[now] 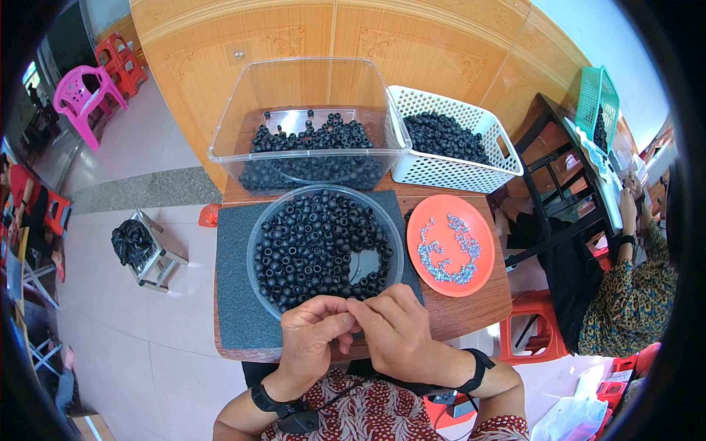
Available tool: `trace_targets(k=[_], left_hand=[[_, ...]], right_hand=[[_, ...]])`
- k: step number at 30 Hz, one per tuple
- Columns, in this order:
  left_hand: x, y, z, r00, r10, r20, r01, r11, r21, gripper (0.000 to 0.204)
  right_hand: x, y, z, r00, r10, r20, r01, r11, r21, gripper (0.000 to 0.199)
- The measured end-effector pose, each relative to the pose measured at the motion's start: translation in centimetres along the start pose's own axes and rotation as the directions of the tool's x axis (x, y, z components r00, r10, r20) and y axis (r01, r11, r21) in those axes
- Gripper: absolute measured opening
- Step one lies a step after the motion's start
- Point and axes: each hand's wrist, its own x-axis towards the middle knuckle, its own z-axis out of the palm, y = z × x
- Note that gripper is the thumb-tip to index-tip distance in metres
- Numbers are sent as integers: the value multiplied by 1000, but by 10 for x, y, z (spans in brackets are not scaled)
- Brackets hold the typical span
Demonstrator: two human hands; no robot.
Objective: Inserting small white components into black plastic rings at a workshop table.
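Over the near rim of a round clear tub (252,253), my left hand (312,334) and my right hand (397,323) meet with thumbs and fingertips pinched together. Whatever sits between the fingertips is too small or hidden to make out. Many small black hollow caps (309,235) fill the tub, except for a bare patch of its bottom at the right. To the right of it, an orange plate (482,275) carries small shiny silvery pieces (463,273) scattered in a rough ring. A dark grey mat (234,294) lies under the tub.
Behind the tub stand a large clear plastic bin (294,70) and a white perforated basket (456,170), both with more black caps. All rest on a brown wooden table (471,312). A co-worker's hands (629,195) are at a table on the right. A stool (154,253) stands left.
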Motion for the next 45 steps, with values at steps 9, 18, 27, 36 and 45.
trace_targets(k=[9,18,27,36,45], left_hand=[[3,6,8,997,-54,-52,53,998,-23,14],[0,5,5,993,-96,64,98,995,-25,20],[-6,9,5,979,-171,115,140,960,242,31],[-12,-4,7,989,-91,119,58,965,254,31],[-9,5,2,982,-36,185,-61,866,495,30]], right_hand=[[9,4,-8,996,26,85,-26,1000,-1,47],[3,14,-3,995,-72,65,80,988,-131,42],[-6,18,1,984,-123,127,138,984,-114,38],[-11,13,0,967,-238,89,253,938,-236,43],[-18,24,-6,981,-187,53,193,971,-145,36]])
